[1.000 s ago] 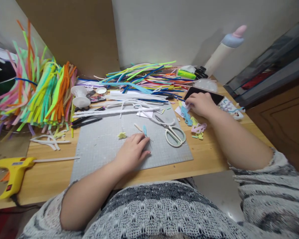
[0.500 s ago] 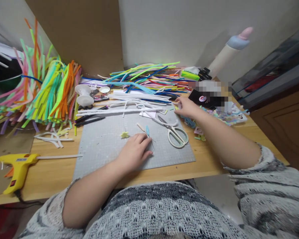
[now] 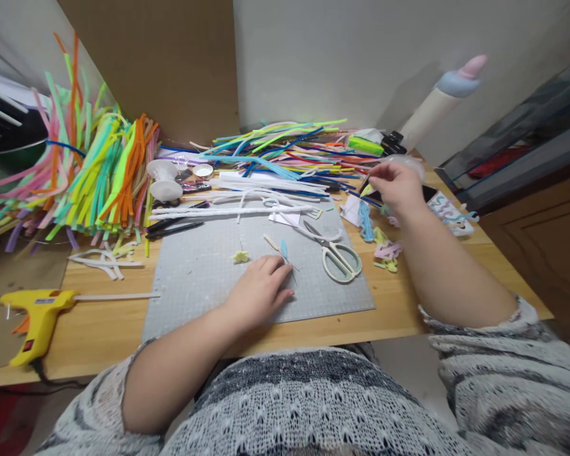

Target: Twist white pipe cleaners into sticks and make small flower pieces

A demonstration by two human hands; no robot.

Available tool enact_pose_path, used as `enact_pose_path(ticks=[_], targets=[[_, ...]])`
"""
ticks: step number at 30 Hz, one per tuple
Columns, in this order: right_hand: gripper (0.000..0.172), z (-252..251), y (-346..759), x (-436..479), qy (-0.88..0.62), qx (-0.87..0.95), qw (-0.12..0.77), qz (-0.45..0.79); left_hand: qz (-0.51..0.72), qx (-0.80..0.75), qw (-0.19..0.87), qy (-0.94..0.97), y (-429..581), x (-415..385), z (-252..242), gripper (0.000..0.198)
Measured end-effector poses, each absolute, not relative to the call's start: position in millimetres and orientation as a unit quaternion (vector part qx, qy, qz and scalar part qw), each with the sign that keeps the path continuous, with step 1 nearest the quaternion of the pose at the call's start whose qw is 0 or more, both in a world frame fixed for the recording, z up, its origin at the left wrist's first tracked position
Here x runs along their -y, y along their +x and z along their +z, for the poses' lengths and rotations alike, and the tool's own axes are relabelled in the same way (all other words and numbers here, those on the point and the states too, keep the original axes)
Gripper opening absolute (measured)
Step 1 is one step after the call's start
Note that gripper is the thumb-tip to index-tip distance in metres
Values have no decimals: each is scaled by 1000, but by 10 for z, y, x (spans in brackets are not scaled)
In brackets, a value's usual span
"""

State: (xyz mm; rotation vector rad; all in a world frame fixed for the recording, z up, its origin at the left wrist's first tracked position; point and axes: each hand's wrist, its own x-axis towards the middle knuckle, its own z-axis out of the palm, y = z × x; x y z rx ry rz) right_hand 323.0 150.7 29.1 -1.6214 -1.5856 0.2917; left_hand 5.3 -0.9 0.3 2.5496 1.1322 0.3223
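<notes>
My left hand (image 3: pixel 260 290) rests palm down on the grey cutting mat (image 3: pixel 204 278), fingers loosely curled, holding nothing I can see. Just beyond its fingertips lie a small blue and tan piece (image 3: pixel 281 248) and a yellow scrap (image 3: pixel 240 256). My right hand (image 3: pixel 395 185) is lifted above the table's right side, fingers pinched on a small yellow-green piece (image 3: pixel 367 188). Below it lie a blue twisted pipe cleaner (image 3: pixel 365 221) and pink and yellow bits (image 3: pixel 386 252). White-handled scissors (image 3: pixel 335 253) lie on the mat between my hands.
A heap of coloured pipe cleaners (image 3: pixel 285 149) lies at the back, another bundle (image 3: pixel 90 174) at the left. White pipe cleaners (image 3: pixel 228 210) and black tools (image 3: pixel 171 227) lie along the mat's far edge. A yellow glue gun (image 3: pixel 35 320) sits front left.
My right hand moved from the mat's far right corner up and to the right, lifting off the table with a small piece pinched. My left hand stayed put.
</notes>
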Motion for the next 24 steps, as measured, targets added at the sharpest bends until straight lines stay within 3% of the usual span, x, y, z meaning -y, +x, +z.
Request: enact_pose_path(ticks=[6,9,12,15,17,22,24], targets=[[15,670,3139,-1221,-553,662,495,-109,116,-399,163,895,52,8,-3,40],[7,775,2939,-1109,-535,633,559,-4,119,-398,167,894,53,17,4,41],[5,716,2592,-984,-518,705,424,234,128,-406,171,889,59,24,4,41],[8,513,2212,-866,-490,755,290,326,135,-431,167,877,66,22,-13,39],[15,387,2050,-841,-470,779,239,340,142,-449,163,867,67,17,-30,40],[27,387,2261,-1060,-516,768,314,215,151,-459,158,861,64,20,-38,48],[28,442,2524,-1203,-594,733,298,145,139,-433,156,877,71,31,-24,51]])
